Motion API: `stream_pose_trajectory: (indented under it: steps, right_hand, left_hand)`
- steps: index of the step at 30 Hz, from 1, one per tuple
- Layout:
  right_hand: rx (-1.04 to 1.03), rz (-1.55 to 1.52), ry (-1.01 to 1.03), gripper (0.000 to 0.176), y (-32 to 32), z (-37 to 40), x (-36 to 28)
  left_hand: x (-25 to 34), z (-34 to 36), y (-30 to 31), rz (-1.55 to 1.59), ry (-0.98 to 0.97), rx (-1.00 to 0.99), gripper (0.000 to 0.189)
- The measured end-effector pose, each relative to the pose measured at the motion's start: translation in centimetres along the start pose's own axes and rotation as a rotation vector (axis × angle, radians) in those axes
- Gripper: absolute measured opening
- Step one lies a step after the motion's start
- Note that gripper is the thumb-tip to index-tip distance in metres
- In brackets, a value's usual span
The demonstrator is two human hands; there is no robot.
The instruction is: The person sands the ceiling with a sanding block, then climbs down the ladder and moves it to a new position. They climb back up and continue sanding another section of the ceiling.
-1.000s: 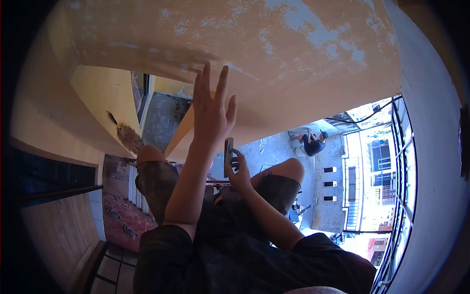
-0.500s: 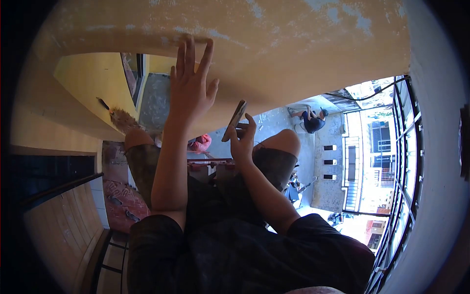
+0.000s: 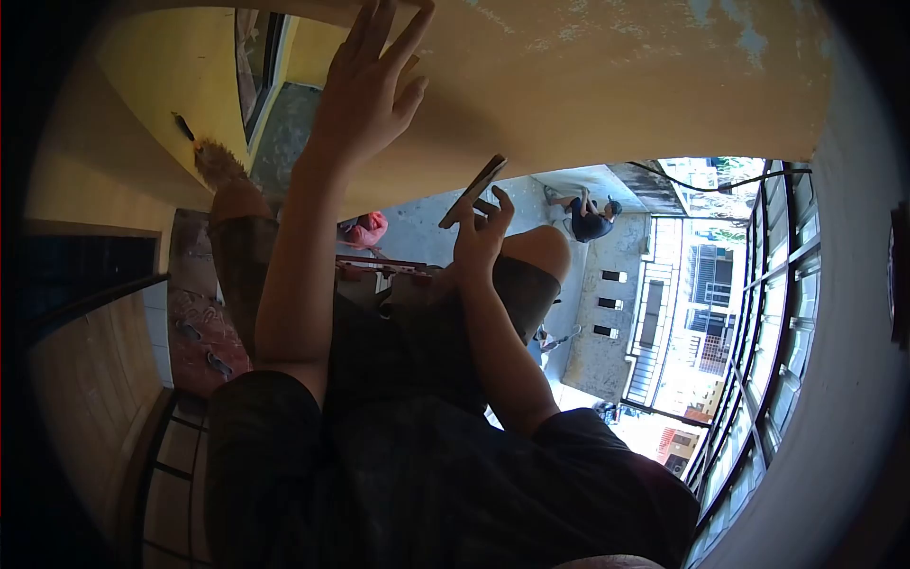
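Observation:
My left hand [image 3: 365, 100] is raised with its fingers spread against the peach-painted surface [image 3: 607, 85], which has pale worn patches. No object shows in it. Lower and to the right, my right hand [image 3: 482, 237] grips a thin, flat, dark pad [image 3: 472, 192] with a lighter edge, between thumb and fingers. The pad is tilted, and its upper end overlaps the lower edge of the painted surface in this view. My bent knees are below, on either side of a red frame [image 3: 379, 263].
A brush-like thing with brown bristles [image 3: 220, 163] is at the yellow wall on the left. Far below, a person [image 3: 592, 220] in dark clothes sits by a wall. A red bundle [image 3: 365, 229] lies on the floor. Metal window bars [image 3: 758, 284] line the right.
The view has shifted, and my left hand appears higher in it, near the top edge. My right hand has risen slightly with the pad, which leans over more.

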State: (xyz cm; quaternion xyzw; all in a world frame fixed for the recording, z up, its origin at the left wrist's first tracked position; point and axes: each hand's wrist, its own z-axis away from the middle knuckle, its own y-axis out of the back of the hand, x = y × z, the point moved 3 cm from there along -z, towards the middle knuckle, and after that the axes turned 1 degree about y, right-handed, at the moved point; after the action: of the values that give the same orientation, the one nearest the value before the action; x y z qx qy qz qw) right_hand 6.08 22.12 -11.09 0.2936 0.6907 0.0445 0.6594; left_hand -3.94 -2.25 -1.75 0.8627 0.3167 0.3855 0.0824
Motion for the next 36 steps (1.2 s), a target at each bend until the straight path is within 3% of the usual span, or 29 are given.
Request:
stream_pose_trajectory:
  steps: [7, 11, 18, 24, 29, 33, 36]
  right_hand:
    - [0.048, 0.034, 0.122, 0.06, 0.2, -1.4, 0.7]
    - [0.061, -0.026, -0.021, 0.061, -0.3, -1.1, -0.9]
    - [0.028, -0.033, -0.038, 0.061, -0.8, -1.3, -2.0]
    - [0.012, -0.115, -0.03, 0.06, -1.1, -0.9, -1.4]
    - [0.008, -0.056, -0.024, 0.06, -0.9, -0.8, -2.4]
    - [-0.012, -0.068, -0.031, 0.061, -1.1, -0.2, -3.3]
    - [-0.017, -0.061, -0.033, 0.059, -1.1, -0.2, -3.1]
  left_hand:
    - [-1.4, 0.0, 1.4, 0.097, -0.133, -0.041, 0.073]
    - [-1.5, -0.1, 2.2, 0.129, -0.054, -0.155, 0.071]
    - [-1.4, 0.0, 1.4, 0.14, -0.167, -0.131, 0.074]
    - [-0.7, -0.1, 1.4, 0.031, -0.111, -0.094, 0.08]
    - [0.5, -0.2, 1.2, -0.134, 0.071, -0.196, 0.083]
    - [0.6, -0.2, 1.2, -0.138, 0.042, -0.165, 0.085]
    - [0.3, -0.3, 1.1, -0.211, 0.037, -0.158, 0.077]
